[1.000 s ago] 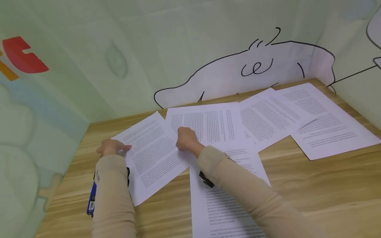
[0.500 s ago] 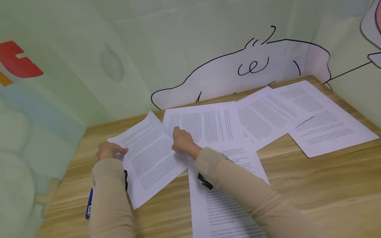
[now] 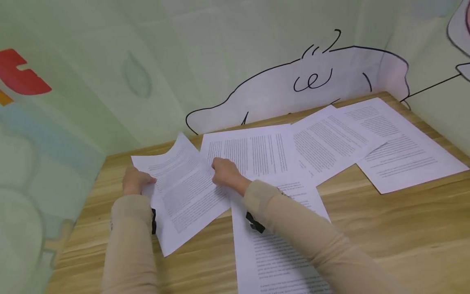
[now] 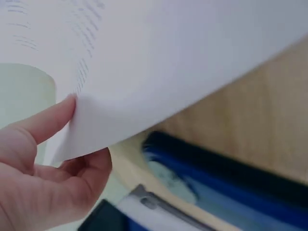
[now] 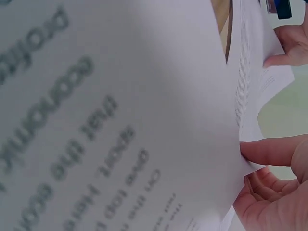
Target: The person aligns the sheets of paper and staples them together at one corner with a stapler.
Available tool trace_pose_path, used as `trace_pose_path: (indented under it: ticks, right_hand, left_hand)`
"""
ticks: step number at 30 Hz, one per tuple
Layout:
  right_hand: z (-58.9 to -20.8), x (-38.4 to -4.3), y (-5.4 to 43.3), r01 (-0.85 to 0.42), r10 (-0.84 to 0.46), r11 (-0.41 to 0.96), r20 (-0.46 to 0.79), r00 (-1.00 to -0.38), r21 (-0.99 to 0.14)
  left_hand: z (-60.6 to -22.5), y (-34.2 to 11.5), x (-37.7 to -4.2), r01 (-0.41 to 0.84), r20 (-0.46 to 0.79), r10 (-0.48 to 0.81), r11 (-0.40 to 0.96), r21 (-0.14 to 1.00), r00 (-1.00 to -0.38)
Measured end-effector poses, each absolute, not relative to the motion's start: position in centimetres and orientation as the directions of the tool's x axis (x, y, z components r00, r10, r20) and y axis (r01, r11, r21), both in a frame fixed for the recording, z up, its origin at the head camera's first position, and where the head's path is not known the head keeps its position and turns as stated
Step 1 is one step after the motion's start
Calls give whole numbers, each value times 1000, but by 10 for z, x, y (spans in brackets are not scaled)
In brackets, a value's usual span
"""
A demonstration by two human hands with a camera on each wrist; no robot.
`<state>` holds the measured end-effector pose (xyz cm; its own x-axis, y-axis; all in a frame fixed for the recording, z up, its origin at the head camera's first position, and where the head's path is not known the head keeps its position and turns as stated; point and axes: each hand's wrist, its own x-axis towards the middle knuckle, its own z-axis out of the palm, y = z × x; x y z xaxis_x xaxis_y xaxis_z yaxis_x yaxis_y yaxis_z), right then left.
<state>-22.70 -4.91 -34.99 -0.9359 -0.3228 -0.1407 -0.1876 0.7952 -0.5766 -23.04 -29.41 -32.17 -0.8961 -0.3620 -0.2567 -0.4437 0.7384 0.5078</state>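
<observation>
Both hands hold one printed sheet of paper (image 3: 187, 192) by its opposite edges, at the left of the table. My left hand (image 3: 135, 180) pinches the left edge; the left wrist view shows the thumb on the printed face and curled fingers (image 4: 98, 166) beneath. At the right edge my right hand (image 3: 228, 174) pinches the same sheet between thumb (image 5: 269, 150) and fingers. The far part of the sheet bows upward, its far corners raised. Below the left hand, in the left wrist view, lies a blue and black object (image 4: 221, 180) with a silver metal part, like a stapler.
A sheet with sideways print (image 3: 253, 149) lies beyond the right hand. Under the right forearm lies another printed sheet (image 3: 271, 253). Two overlapping sheets, one tilted (image 3: 330, 143) and one at the far right (image 3: 407, 159), lie on the wooden table (image 3: 396, 237). A wall covering (image 3: 220, 61) rises behind.
The left hand has raised the sheet's left edge, and its far side has gone from flat to bowed upward. The right hand stays at the right edge. The blue object is now hidden in the head view.
</observation>
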Motion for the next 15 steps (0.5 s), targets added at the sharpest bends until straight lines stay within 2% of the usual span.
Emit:
trace_pose_path:
  ticks: [2, 5, 9, 11, 15]
  right_hand:
    - [-350, -228, -47, -196, -332, 774, -122, -935, -603]
    - [-349, -229, -44, -179, -333, 735, -118, -935, -653]
    - [-346, -229, -43, -132, -316, 681, -126, -940, -720]
    - [-345, -230, -43, -116, -310, 656, -126, -942, -746]
    - [-340, -235, -43, -117, -298, 596, -84, -951, -794]
  left_hand:
    - [-319, -295, -233, -403, -228, -333, 745, 531, -915]
    - [-314, -298, -237, -351, -219, -275, 692, 631, -936]
    - [-302, -303, -237, -333, -283, -176, 510, 793, -943]
    - [-295, -305, -236, -335, -301, -148, 442, 832, -942]
    - [-280, -310, -235, -277, -239, -156, 315, 907, -958]
